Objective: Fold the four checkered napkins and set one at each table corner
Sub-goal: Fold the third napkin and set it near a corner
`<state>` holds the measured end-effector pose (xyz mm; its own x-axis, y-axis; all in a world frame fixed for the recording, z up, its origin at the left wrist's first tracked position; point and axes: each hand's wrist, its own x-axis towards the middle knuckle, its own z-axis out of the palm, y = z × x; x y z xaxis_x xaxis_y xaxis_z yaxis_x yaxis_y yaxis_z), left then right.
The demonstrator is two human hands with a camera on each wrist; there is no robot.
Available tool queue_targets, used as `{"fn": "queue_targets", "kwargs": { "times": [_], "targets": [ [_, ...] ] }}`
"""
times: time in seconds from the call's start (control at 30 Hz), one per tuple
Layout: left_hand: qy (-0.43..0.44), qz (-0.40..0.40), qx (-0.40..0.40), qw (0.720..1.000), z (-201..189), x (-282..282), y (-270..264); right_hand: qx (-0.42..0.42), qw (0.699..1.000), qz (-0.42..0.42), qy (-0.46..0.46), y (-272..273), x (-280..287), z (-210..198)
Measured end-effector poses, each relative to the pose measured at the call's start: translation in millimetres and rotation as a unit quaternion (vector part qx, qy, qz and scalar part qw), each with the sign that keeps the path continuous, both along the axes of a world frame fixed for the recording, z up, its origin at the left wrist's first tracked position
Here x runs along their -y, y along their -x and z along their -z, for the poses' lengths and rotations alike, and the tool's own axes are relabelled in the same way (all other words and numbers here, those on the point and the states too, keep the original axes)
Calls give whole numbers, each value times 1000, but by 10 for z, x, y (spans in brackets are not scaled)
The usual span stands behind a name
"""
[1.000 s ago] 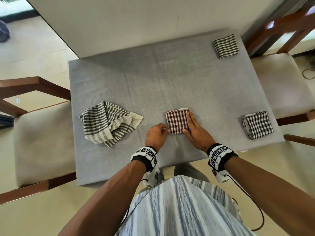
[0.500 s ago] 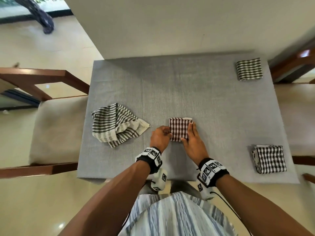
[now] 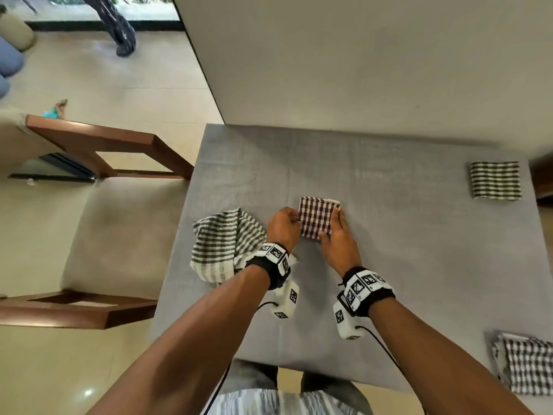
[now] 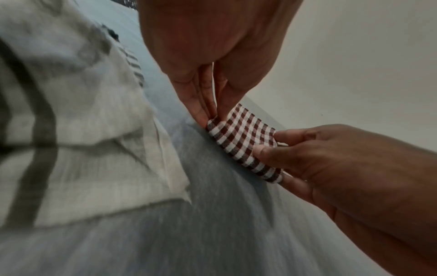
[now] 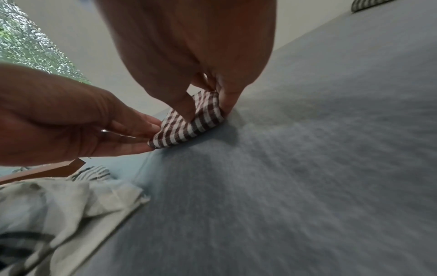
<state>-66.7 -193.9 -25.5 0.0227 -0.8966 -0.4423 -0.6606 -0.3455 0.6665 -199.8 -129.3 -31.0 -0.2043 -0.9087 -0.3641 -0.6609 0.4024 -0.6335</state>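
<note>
From the head view, the folded red-checked napkin [image 3: 316, 217] lies mid-table [image 3: 404, 250], pinched at its edges by the left hand [image 3: 282, 224] and right hand [image 3: 336, 244]; bare grey cloth stretches rightward. The left wrist view shows thumb and fingers [image 4: 201, 112] nipping its corner. The right wrist view shows likewise, with the unfolded striped napkin [image 5: 59, 201] nearby.

Both hands now pinch the folded red napkin [image 3: 316, 217] at its sides, the left hand [image 3: 282, 227] and right hand [image 3: 338, 245] raising it just off the table [image 3: 389, 235].
</note>
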Motion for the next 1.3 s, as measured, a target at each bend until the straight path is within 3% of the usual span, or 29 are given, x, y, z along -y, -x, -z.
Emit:
{"fn": "queue_targets", "kwargs": {
  "times": [0.37,0.63,1.07,1.3],
  "targets": [
    [10,-57,4,998,71,1333,-1185,30,999,-4,14,-1148,1489,4],
    [42,-79,-19,996,73,1836,-1747,25,999,-35,15,-1650,2122,-9],
    [49,-86,-67,993,50,2044,-1946,40,998,-29,33,-1837,2372,-5],
    [88,-98,-44,990,45,1772,-2017,34,998,-20,45,-1602,2041,44]
  ]
}}
